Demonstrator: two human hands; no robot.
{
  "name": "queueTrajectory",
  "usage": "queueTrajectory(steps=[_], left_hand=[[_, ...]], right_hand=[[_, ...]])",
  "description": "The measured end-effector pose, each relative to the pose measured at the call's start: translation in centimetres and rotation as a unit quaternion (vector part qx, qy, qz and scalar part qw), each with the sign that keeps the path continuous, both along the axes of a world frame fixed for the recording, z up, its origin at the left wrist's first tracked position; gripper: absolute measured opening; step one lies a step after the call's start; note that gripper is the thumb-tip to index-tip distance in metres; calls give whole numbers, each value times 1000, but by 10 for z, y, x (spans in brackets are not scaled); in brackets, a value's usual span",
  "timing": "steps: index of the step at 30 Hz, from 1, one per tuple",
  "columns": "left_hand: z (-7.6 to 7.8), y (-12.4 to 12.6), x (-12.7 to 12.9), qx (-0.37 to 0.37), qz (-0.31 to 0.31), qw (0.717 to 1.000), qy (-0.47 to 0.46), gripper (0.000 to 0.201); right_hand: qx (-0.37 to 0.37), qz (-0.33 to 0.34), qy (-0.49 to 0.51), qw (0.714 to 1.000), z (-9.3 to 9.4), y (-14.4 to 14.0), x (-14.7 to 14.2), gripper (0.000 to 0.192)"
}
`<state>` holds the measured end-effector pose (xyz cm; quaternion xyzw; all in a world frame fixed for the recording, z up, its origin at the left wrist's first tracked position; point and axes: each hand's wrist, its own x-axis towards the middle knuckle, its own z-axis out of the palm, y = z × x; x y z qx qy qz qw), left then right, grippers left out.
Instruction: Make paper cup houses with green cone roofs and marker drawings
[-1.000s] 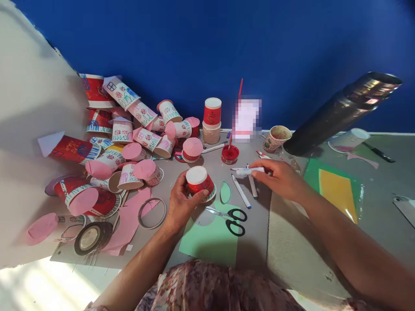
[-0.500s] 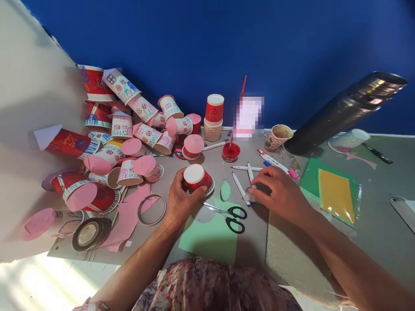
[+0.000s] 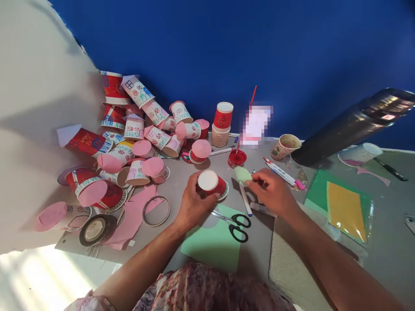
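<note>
My left hand is wrapped round a red paper cup that stands upside down, its white base up and a drawn fringe near its rim. Between the thumb and fingers of my right hand is a light green paper piece, lifted off the table. Below the hands, black-handled scissors lie on a green paper sheet. A white marker rests just under the green piece, and a second one is partly hidden by my right hand.
Decorated paper cups are heaped at the left, near tape rolls and pink paper. Behind stand a cup stack, a red paint pot and a patterned cup. A black flask leans right, beyond packaged coloured paper.
My right hand has moved from the markers to the green paper piece and picked it up. My left hand still holds the cup. The whole view has shifted slightly.
</note>
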<state>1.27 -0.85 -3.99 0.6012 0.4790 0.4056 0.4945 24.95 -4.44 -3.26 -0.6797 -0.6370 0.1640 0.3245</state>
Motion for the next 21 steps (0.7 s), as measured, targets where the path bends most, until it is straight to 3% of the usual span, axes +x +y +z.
queueTrajectory(steps=[1,3,5,10,15,18,21], left_hand=[[0,0,5,16,-22,999,27,60],[0,1,15,62,-56,993,80,59],[-3,5,24,107,-73,984,118,56],[-13,14,32,116,-87,975,168,48],[-12,15,21,151,-109,975,122,79],[-7,20,12,143,-39,987,65,60],[-2,25,7,59,3,998,19,32]], right_hand=[[-1,-20,98,995,1,1,8,18],[-17,-46,281,958,2,4,18,20],[-38,-46,383,922,2,6,23,25],[-74,-14,497,864,3,8,16,37],[-120,27,570,812,11,10,2,45],[-149,50,587,794,11,13,-5,43],[-171,61,590,786,10,17,-10,43]])
